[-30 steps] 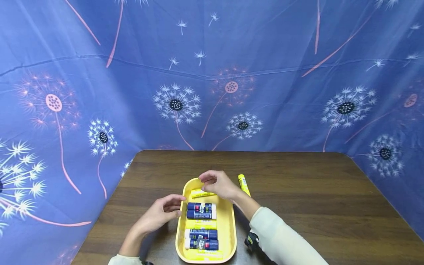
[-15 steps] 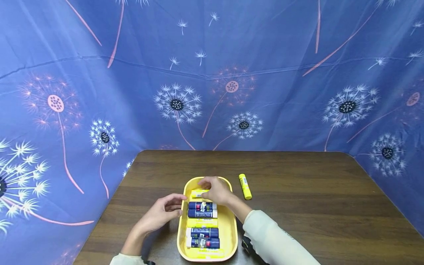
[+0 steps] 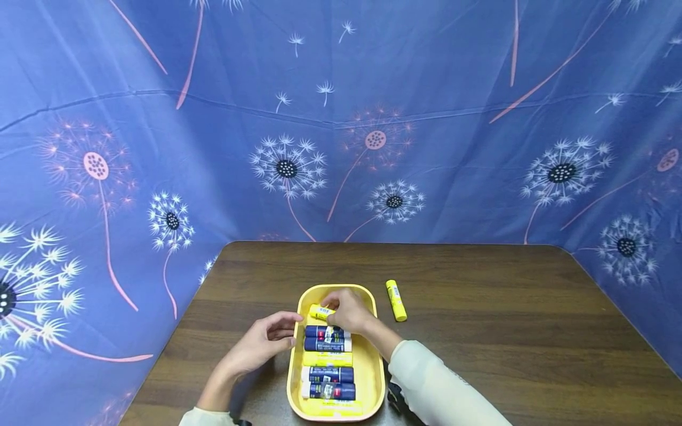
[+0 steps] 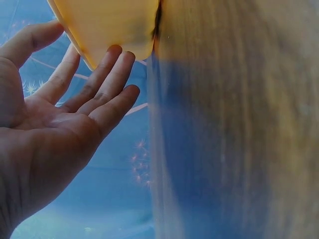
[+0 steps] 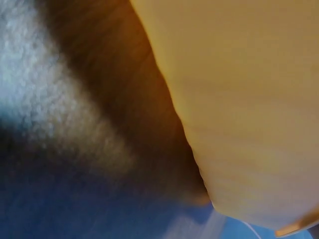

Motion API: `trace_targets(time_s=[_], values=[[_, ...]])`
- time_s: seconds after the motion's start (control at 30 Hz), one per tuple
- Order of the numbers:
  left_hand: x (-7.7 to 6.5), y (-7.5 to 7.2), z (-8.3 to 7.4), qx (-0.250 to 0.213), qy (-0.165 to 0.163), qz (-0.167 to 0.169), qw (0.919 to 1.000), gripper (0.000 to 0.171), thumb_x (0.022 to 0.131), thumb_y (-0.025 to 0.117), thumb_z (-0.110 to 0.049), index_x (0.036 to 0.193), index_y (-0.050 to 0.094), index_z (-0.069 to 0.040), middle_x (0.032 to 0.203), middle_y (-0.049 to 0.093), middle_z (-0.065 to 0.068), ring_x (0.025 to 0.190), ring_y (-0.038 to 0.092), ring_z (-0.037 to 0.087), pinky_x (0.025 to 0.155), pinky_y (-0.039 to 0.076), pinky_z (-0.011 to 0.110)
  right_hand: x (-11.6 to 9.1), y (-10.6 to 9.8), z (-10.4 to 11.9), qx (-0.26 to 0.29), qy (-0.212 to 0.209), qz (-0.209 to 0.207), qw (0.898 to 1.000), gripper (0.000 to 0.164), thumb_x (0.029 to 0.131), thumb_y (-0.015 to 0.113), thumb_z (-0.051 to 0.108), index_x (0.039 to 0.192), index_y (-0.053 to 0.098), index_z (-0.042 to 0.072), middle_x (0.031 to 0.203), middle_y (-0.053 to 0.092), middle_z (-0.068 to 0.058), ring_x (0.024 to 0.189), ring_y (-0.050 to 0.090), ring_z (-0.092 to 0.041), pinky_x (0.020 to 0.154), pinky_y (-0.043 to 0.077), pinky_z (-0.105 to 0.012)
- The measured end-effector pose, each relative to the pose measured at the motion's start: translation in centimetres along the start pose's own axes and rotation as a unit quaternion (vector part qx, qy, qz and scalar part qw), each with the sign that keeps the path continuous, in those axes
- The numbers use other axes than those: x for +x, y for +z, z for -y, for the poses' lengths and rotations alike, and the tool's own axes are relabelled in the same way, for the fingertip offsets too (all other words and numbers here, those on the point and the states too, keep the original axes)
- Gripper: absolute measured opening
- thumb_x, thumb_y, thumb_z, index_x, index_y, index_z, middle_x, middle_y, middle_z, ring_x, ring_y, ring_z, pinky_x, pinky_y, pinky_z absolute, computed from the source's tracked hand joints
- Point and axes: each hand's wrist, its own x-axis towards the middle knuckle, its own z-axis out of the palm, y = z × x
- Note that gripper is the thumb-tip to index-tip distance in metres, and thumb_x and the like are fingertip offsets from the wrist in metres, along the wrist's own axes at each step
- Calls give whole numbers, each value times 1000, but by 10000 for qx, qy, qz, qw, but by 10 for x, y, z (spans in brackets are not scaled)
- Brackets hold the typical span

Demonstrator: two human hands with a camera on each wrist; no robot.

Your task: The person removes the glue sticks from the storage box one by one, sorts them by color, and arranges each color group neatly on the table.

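Observation:
A yellow tray (image 3: 373, 355) stands on the table with several glue sticks lying crosswise in it. My right hand (image 3: 351, 311) reaches over its far end and pinches a yellow glue stick (image 3: 321, 312) by the right part, which the fingers partly hide. At the tray's left wall is my left hand (image 3: 266, 338), fingers loosely extended and fingertips touching the rim; the left wrist view shows the palm (image 4: 65, 124) facing the tray. Below the pinched stick lie dark blue glue sticks (image 3: 326, 344), a yellow glue stick (image 3: 327, 359), more blue glue sticks (image 3: 330, 374) and another yellow glue stick (image 3: 333, 407).
Right of the tray, a yellow glue stick (image 3: 396, 300) lies on the brown wooden table (image 3: 506, 331). A blue cloth with dandelion prints (image 3: 341, 148) hangs behind the table. In the right wrist view the tray wall (image 5: 249, 109) fills much of the picture.
My right hand has come down onto the yellow glue stick at the far end and shifted it slightly, so that it lies more tilted. My left hand stays at the tray's left rim.

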Motion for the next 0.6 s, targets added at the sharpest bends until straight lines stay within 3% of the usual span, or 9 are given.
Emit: trace_targets(time_s=[0.2,0.37,0.6], values=[[0,0,1,27,11,3,10000,47,95,67,-2,138,52,11,131,60,36,121,63,45,94,54,20,-3,-3,5,291,167,45,9994,27,80,78,-3,106,78,5,95,75,-6,87,64,-14,79,55,-31],[0,-1,2,-2,-5,-34,10000,47,95,67,-2,138,52,11,130,61,36,121,63,44,94,55,20,-6,-13,13,842,123,-66,9964,26,83,77,-1,108,77,5,98,75,-7,85,63,-13,75,54,-27],[1,0,1,18,-1,6,10000,46,95,67,-2,137,53,10,130,61,36,122,63,45,94,55,20,-13,-49,23,1380,63,-867,9866,31,87,75,3,117,76,10,108,77,-8,95,66,-17,83,55,-29]])
